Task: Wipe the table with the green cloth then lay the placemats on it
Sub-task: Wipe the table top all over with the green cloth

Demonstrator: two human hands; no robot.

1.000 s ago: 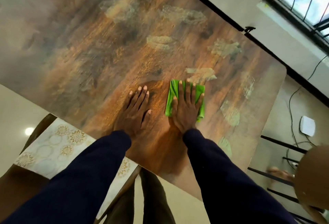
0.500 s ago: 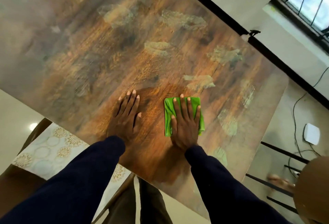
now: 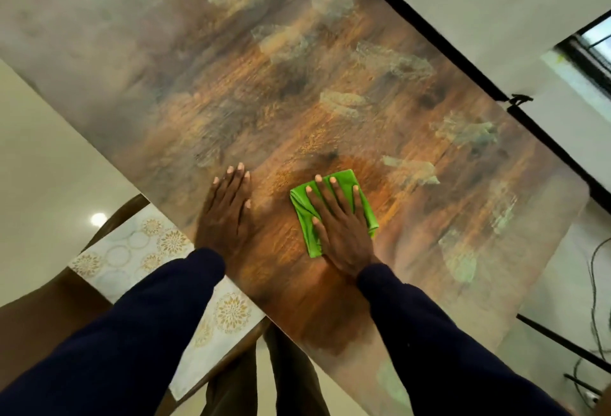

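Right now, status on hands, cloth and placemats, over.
Right hand flat on cloth. Left hand flat on table. Placemat on chair, not yet laid. Nothing blocking cloth.

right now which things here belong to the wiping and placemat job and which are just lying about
In the job: green cloth under the right hand; table; left hand flat on it; placemats on the chair.
Lying about: window; black clip by the table's far edge.
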